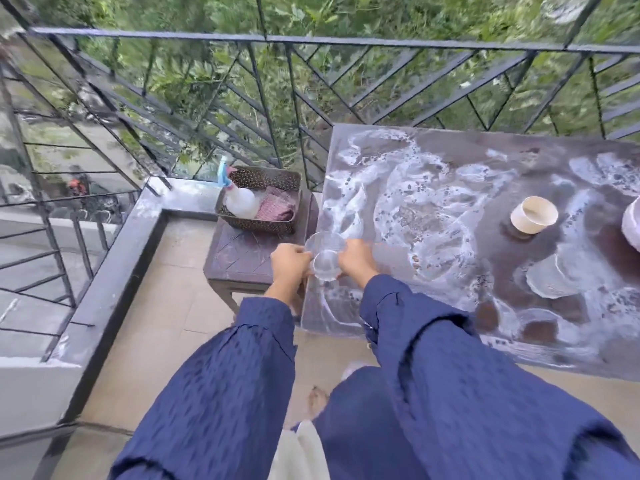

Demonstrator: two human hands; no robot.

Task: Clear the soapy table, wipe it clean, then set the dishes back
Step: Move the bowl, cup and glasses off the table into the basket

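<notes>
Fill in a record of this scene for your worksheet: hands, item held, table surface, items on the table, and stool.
Hands: left hand and right hand both grip the bowls
Bowls: two, clear, at the table's left edge
Table: covered in soap suds
On table: cup
Stool: basket with bottle and cloth

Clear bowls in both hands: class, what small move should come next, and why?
Probably set the two clear round bowls on the small dark side table beside the brown woven basket: left hand and right hand grip them at the edge of the foam-covered dark table.
</notes>
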